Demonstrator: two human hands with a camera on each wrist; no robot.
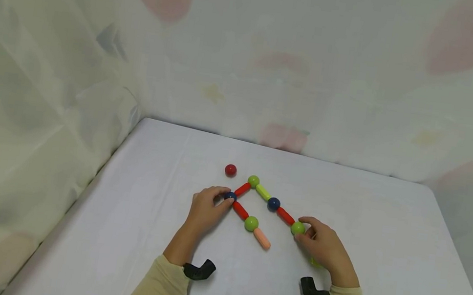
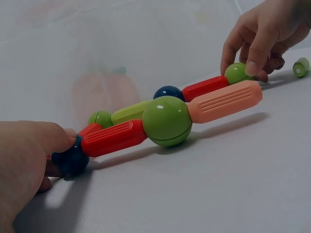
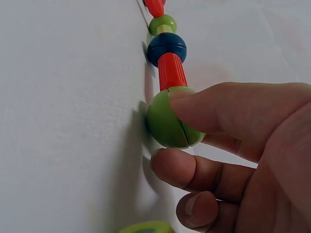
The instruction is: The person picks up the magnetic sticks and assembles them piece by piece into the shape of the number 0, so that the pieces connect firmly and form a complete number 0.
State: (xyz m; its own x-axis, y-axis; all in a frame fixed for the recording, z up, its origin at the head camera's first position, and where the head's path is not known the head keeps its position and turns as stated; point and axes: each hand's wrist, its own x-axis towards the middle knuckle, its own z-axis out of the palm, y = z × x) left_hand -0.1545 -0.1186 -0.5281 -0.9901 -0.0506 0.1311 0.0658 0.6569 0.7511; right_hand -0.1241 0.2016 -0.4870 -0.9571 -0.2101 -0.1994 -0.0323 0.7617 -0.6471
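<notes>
A chain of toy balls and rods forms a bent, open shape on the white table. My left hand (image 1: 205, 210) pinches the dark blue ball (image 2: 73, 159) at its left corner. From that ball, one red rod (image 1: 242, 189) runs to a far green ball (image 1: 253, 181); another red rod (image 2: 114, 138) leads to a nearer green ball (image 2: 166, 119) with a peach rod (image 1: 262, 239) on its end. A yellow-green rod (image 1: 263, 192), second blue ball (image 1: 274, 204) and red rod (image 1: 285, 216) follow the far side. My right hand (image 1: 325, 244) grips the green end ball (image 3: 165, 121) between thumb and fingers.
A loose red ball (image 1: 231, 170) lies behind the chain. Partly under the right hand sits a loose yellow-green rod (image 2: 301, 67). Patterned cloth (image 1: 246, 70) hangs behind the table (image 1: 120, 231), with more at the left side.
</notes>
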